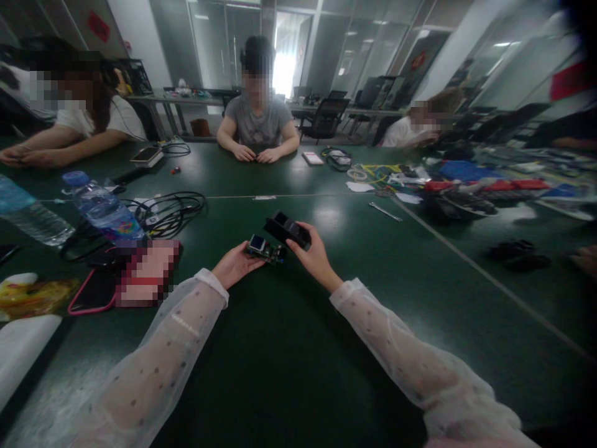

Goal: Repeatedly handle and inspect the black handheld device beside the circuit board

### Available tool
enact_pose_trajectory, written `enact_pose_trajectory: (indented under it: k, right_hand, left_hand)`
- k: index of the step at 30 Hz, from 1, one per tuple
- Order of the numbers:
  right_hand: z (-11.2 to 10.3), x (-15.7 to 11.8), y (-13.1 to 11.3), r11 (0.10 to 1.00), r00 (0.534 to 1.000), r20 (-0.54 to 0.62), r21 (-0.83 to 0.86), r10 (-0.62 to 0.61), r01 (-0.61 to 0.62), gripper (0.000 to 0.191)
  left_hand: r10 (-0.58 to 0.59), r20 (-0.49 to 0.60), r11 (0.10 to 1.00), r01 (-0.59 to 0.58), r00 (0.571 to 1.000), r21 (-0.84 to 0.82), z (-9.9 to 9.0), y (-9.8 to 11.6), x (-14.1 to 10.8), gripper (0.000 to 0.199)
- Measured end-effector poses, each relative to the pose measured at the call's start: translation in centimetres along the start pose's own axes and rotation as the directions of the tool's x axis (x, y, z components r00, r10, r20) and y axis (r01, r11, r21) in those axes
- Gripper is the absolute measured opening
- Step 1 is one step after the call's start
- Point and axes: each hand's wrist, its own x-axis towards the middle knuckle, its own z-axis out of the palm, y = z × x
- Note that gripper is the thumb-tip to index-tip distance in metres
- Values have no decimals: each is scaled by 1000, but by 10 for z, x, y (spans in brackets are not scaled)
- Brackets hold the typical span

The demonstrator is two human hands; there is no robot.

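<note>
Circuit board [267, 251] in grasp of left hand [236, 264], beside black case [283, 228] in right hand [315, 250]

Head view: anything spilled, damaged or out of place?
No spill or clear damage shows. Untidy: the black cable in loose loops by the blue-capped bottle, and the jumbled pile at right. The bottle looks tilted, possibly from lens distortion. The circuit board in the left hand is bare; the right hand holds a black housing.
</note>
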Motion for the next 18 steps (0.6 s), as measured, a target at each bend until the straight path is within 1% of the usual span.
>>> enact_pose_trajectory:
  k: [2,5,7,11,14,16,18]
  right_hand:
    - [9,-7,-16,999,997,74,28,-34,32,45]
    - [15,-14,-26,995,984,147,38,-96,91,46]
    - [16,-16,-26,993,980,163,37,-114,109,46]
    - [16,-17,-19,995,976,192,41,-99,93,47]
    - [18,-20,-17,995,958,270,37,-100,93,48]
    - [19,-21,-17,995,948,303,32,-97,91,48]
    - [20,-23,-17,997,945,318,39,-78,70,48]
  left_hand:
    - [7,9,1000,-7,1000,-4,-2,-1,1,32]
    - [12,-6,1000,-12,1000,-13,-3,-1,2,28]
    - [10,-19,1000,-11,1000,-15,-3,-1,1,27]
    - [16,-3,999,-16,1000,-32,0,1,-2,29]
    - [8,3,1000,-8,1000,-21,4,3,-6,38]
    - [14,8,1000,-14,1000,8,6,3,-8,44]
    - [38,24,998,-39,999,41,6,3,-9,37]
